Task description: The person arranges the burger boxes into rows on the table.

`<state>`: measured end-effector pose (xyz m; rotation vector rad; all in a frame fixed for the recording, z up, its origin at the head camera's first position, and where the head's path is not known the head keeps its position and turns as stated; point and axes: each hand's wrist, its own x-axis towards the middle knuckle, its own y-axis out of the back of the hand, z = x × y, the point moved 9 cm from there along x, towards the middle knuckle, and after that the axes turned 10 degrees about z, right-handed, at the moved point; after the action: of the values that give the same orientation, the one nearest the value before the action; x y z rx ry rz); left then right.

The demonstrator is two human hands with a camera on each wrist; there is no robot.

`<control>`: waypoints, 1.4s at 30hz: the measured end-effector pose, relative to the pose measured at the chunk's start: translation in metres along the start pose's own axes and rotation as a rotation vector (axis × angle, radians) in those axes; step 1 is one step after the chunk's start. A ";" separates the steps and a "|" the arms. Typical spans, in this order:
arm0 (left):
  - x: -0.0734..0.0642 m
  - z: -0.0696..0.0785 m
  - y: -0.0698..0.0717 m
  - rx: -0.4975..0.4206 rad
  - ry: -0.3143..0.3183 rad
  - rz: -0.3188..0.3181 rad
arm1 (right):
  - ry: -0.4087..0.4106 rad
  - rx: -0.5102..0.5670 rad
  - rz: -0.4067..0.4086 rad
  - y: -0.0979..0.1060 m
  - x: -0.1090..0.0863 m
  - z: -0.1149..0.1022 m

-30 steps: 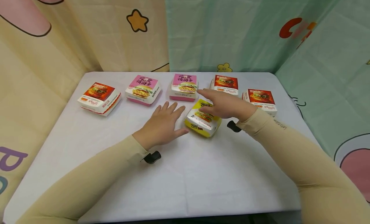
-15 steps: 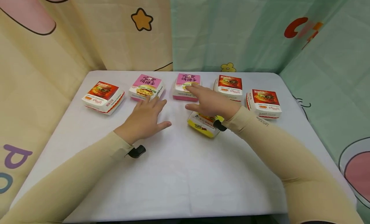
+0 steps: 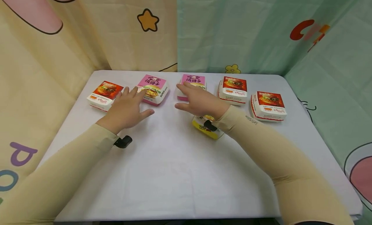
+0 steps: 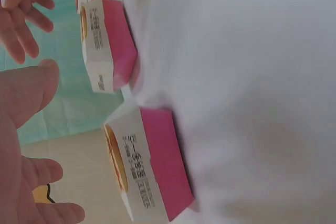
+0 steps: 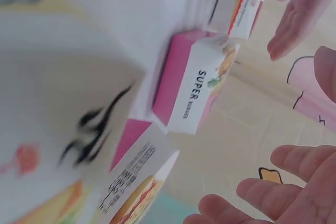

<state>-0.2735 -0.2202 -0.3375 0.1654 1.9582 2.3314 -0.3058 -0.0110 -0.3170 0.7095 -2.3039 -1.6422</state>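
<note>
My left hand [image 3: 123, 110] is spread with straight fingers between a red-and-white burger box [image 3: 100, 98] and a pink-and-white burger box [image 3: 154, 89], overlapping both in the head view. It holds nothing. In the left wrist view its thumb and fingers are apart from the pink box [image 4: 152, 166]. My right hand [image 3: 203, 102] reaches with extended fingers over a yellow-and-white burger box [image 3: 201, 126], which hand and wrist partly hide. Its fingertips overlap the middle pink burger box [image 3: 194, 79]. Nothing is in its grasp; the right wrist view shows its fingers [image 5: 262, 198] raised beside the boxes.
Two more red-and-white burger boxes, one at the back [image 3: 233, 89] and one farther right [image 3: 268, 105], complete an arc on the white-covered table [image 3: 162, 179]. Patterned curtains [image 3: 215, 28] enclose the back and sides.
My left hand has moved left, from beside the yellow box to the left-hand boxes. The right hand has also shifted left, covering more of the yellow box. The boxes stay put; the view swings slightly.
</note>
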 end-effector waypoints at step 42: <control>-0.009 -0.182 0.003 -0.297 0.353 -0.023 | 0.028 0.285 0.004 -0.086 0.075 -0.121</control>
<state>-0.2908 -0.3990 -0.3663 -0.3085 1.6907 2.7494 -0.2940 -0.1704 -0.3616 0.7780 -2.5449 -1.3058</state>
